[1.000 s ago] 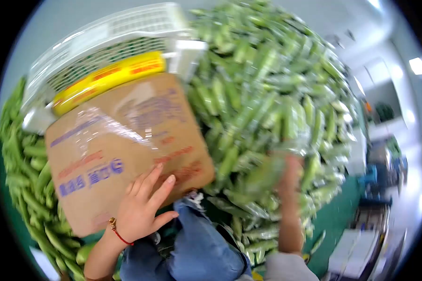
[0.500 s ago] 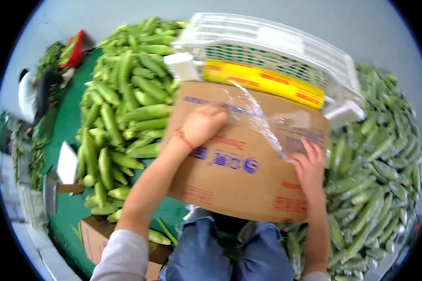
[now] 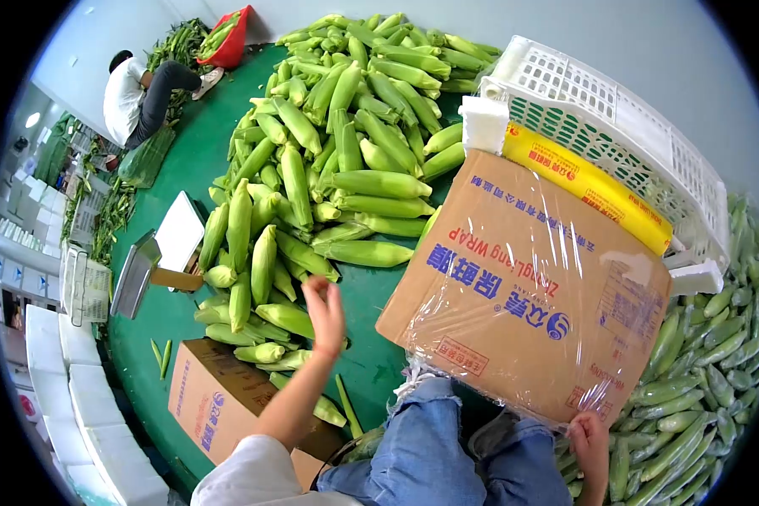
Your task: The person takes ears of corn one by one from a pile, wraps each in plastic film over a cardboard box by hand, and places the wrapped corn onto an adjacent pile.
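The plastic wrap (image 3: 514,337) lies stretched over a printed cardboard box (image 3: 426,291) above my knees, running from the roll side to the box's near edge. My right hand (image 3: 589,434) pinches that film at the near right corner. Off the box to the left, my left hand (image 3: 325,312) is raised beside the pile of green corn ears (image 3: 312,160); its fingers are loosely bent and apart, with nothing visible in them. A yellow-labelled roll (image 3: 586,185) sits along the box's far edge, between white end blocks.
Behind the roll stands a white plastic crate (image 3: 616,110). Wrapped corn (image 3: 691,388) is heaped at my right. On the green floor are a scale (image 3: 177,236) and an open carton (image 3: 215,409). Farther left, a person (image 3: 135,101) sits near a red basket (image 3: 228,42).
My left hand has left the box and moved left toward the corn. My right hand has drawn the film down to the near edge, and it now covers the box. The view has swung left.
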The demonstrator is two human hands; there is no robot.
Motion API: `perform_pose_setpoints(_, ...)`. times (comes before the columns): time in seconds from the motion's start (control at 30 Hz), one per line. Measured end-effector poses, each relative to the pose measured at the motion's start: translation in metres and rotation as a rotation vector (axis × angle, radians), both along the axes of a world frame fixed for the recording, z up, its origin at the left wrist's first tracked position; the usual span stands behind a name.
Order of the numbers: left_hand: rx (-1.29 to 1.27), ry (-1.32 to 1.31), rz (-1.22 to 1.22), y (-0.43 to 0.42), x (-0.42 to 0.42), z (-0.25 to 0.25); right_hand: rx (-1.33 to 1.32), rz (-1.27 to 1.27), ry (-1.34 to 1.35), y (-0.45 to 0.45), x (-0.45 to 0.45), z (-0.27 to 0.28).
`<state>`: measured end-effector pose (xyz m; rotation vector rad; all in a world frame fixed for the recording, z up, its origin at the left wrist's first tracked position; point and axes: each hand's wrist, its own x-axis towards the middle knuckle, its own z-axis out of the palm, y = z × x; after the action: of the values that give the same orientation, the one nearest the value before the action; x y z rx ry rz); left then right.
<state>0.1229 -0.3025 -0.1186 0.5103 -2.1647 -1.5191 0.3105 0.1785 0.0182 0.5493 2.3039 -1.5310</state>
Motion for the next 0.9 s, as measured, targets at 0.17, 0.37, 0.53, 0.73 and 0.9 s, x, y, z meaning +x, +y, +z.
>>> perform_pose_setpoints(0.17,0.498,-0.635,0.686,-0.098,-0.121,-0.128,0.033,0.023,-0.112,0.003,-0.009,0.010)
perform_pose_setpoints(0.37,0.772,-0.264,0.414,-0.100,-0.093,-0.137,0.027,0.012,-0.111,0.000,-0.015,0.014)
perform_pose_setpoints(0.53,0.813,-0.209,-0.156,-0.010,0.009,0.053,0.234,0.070,-0.042,-0.009,-0.009,0.012)
perform_pose_setpoints(0.73,-0.838,0.324,-1.115,0.144,0.005,0.197,0.610,0.133,0.123,-0.035,-0.001,0.020)
perform_pose_setpoints(0.9,-0.879,0.373,-1.451,0.217,-0.020,0.167,-0.237,-0.203,0.247,-0.033,0.005,0.065)
